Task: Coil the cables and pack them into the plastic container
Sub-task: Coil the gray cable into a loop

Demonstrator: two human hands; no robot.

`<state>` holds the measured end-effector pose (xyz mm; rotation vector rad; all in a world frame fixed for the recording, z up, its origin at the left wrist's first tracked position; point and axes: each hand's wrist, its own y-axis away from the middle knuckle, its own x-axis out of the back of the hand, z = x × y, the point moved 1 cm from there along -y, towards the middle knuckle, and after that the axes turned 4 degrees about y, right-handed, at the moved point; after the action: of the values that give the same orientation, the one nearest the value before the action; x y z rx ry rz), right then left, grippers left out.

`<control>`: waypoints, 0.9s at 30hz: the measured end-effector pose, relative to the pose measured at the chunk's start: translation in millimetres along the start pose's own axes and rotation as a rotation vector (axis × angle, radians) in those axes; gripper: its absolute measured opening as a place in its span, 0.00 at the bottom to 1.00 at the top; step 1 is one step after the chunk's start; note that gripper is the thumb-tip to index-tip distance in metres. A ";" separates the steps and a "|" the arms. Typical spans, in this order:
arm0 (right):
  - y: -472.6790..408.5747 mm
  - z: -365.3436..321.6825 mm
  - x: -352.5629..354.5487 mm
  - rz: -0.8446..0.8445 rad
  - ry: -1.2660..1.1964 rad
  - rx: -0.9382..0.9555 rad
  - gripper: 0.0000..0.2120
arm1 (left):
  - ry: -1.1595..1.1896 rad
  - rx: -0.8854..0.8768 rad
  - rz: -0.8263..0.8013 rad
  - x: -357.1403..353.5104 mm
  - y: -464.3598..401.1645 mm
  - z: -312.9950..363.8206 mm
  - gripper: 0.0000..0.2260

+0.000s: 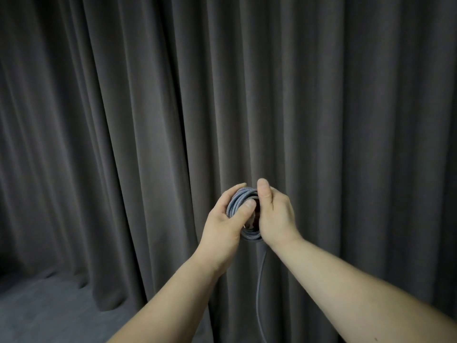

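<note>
A grey braided cable (239, 198) is wound into a small coil of several loops, held up in front of me at chest height. My left hand (223, 225) grips the coil's left side, thumb pressed across the loops. My right hand (274, 216) curls round the coil's right side, thumb pointing up. A loose length of the same cable hangs straight down from the coil between my forearms. The plastic container is not in view.
A dark grey pleated curtain (148, 120) fills the whole background. A strip of dark grey floor (42, 310) shows at the lower left.
</note>
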<state>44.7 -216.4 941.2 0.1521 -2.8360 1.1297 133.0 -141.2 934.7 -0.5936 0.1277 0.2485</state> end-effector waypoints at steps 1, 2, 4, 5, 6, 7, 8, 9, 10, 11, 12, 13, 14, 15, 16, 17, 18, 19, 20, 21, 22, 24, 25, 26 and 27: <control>-0.5 2.7 -1.0 -0.005 -0.003 -0.006 0.25 | -0.002 -0.005 0.006 -1.7 0.0 -0.2 0.20; -0.2 4.5 -2.0 -0.010 -0.012 -0.011 0.26 | -0.013 -0.020 0.017 -2.8 0.0 -1.3 0.20; -0.2 8.2 -4.7 -0.022 -0.040 -0.021 0.29 | -0.039 -0.059 0.039 -4.5 0.1 -1.4 0.19; -0.7 9.5 -6.1 -0.033 -0.058 -0.031 0.30 | -0.043 -0.071 0.047 -5.2 -0.1 -0.8 0.19; -1.4 10.1 -7.1 -0.049 -0.075 -0.045 0.33 | -0.040 -0.077 0.052 -5.9 -0.5 -0.3 0.19; -2.6 10.8 -7.8 -0.061 -0.088 -0.058 0.35 | -0.027 -0.081 0.054 -6.9 -0.8 1.3 0.18; -3.7 11.5 -8.5 -0.068 -0.097 -0.066 0.37 | -0.012 -0.083 0.058 -7.6 -1.8 2.5 0.18; -4.3 11.5 -8.7 -0.070 -0.103 -0.069 0.37 | 0.006 -0.083 0.063 -8.2 -2.4 4.0 0.17; -4.3 10.3 -8.5 -0.070 -0.109 -0.069 0.37 | 0.027 -0.081 0.067 -8.7 -3.3 5.3 0.17; -4.6 9.6 -8.6 -0.063 -0.114 -0.070 0.37 | 0.053 -0.076 0.065 -9.6 -4.1 7.0 0.17; -4.2 7.7 -8.1 -0.049 -0.122 -0.074 0.35 | 0.085 -0.069 0.063 -10.7 -5.0 8.1 0.17; -3.8 5.2 -7.4 -0.038 -0.129 -0.083 0.34 | 0.117 -0.063 0.064 -11.9 -5.0 9.1 0.17; -4.4 3.6 -7.7 -0.042 -0.135 -0.100 0.33 | 0.134 -0.061 0.075 -12.4 -5.2 9.5 0.17; -5.5 3.2 -8.9 -0.072 -0.140 -0.122 0.33 | 0.133 -0.062 0.101 -11.8 -5.4 9.3 0.15; -6.7 3.6 -11.0 -0.121 -0.151 -0.151 0.31 | 0.122 -0.063 0.140 -10.2 -6.0 8.1 0.13; -7.3 3.0 -13.0 -0.186 -0.167 -0.184 0.29 | 0.115 -0.064 0.186 -7.4 -7.3 6.9 0.10; -5.9 2.8 -14.3 -0.254 -0.187 -0.220 0.27 | 0.116 -0.063 0.233 -4.1 -8.7 5.9 0.08; -4.0 3.3 -13.9 -0.315 -0.225 -0.268 0.25 | 0.120 -0.071 0.280 0.4 -11.1 6.2 0.07; -1.3 3.9 -11.5 -0.380 -0.277 -0.322 0.22 | 0.123 -0.089 0.332 5.6 -15.1 7.6 0.07; 3.9 5.4 -8.1 -0.462 -0.314 -0.383 0.19 | 0.131 -0.108 0.388 11.9 -19.2 9.9 0.06; 11.3 8.6 -4.8 -0.551 -0.316 -0.428 0.13 | 0.146 -0.122 0.438 18.1 -23.3 13.1 0.06; 25.5 17.9 -0.1 -0.711 -0.210 -0.445 0.06 | 0.184 -0.146 0.511 31.2 -30.7 21.7 0.05; 32.2 23.9 1.5 -0.747 -0.121 -0.429 0.08 | 0.190 -0.156 0.540 37.7 -33.3 25.0 0.05; 36.1 30.0 2.1 -0.735 -0.052 -0.409 0.10 | 0.187 -0.164 0.565 43.6 -35.0 27.7 0.05; 37.0 34.9 3.0 -0.688 -0.008 -0.407 0.11 | 0.172 -0.167 0.592 50.5 -35.8 29.0 0.05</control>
<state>35.7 -213.9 891.1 0.9929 -2.5890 0.4033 192.5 -143.6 968.2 -0.7343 0.4540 0.7873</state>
